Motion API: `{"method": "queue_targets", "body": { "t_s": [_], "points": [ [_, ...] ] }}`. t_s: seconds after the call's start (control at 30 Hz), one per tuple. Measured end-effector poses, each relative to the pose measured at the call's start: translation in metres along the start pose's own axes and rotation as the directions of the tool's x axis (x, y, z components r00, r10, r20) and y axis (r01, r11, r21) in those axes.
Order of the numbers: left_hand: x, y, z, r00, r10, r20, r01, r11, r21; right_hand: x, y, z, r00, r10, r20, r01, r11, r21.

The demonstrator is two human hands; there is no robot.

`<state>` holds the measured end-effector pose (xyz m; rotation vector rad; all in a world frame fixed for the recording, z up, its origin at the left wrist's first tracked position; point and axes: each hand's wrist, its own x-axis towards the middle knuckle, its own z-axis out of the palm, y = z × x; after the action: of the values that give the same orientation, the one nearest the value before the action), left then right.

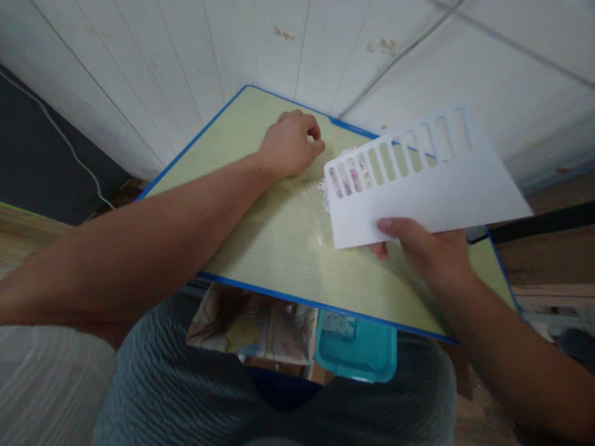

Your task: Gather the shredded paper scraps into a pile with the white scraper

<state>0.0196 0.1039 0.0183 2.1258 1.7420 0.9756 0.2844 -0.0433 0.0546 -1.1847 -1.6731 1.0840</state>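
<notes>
A white card (400,204) with a row of rounded slots along its far edge is held above the table, tilted. My right hand (432,248) grips its near edge, thumb on top and fingers underneath. Through the left slots show pinkish and pale patterned bits; a frilly, light-coloured pile (324,189) peeks out past the card's left end, mostly hidden. My left hand (292,144) is over the table to the left of the card, apart from it. Its fingers are curled, with thumb and index finger close together; anything between them is too small to make out.
The pale yellow-green table (251,248) has a blue edge and stands against a white panelled wall (260,43). A cable (400,59) runs down the wall. Below the near edge are a teal plastic container (357,356) and a patterned cloth (255,328), close to my legs.
</notes>
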Motion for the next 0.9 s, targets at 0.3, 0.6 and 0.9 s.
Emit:
{"method": "queue_targets", "body": {
  "t_s": [0.3,0.6,0.9],
  "points": [
    [-0.002,0.002,-0.001,0.998,-0.054,0.016,0.055,0.996,-0.073,0.008,0.010,-0.013,0.996,-0.002,-0.084,0.003,1.000,0.011],
    [0.000,-0.001,0.002,0.998,-0.058,0.023,0.061,0.990,-0.126,0.007,-0.001,-0.009,0.997,0.081,-0.003,-0.080,0.977,-0.200],
    [-0.001,0.001,0.000,0.999,-0.053,0.009,0.053,0.994,-0.097,-0.004,-0.008,0.002,0.970,0.199,0.142,-0.173,0.969,-0.177]
  ]
}}
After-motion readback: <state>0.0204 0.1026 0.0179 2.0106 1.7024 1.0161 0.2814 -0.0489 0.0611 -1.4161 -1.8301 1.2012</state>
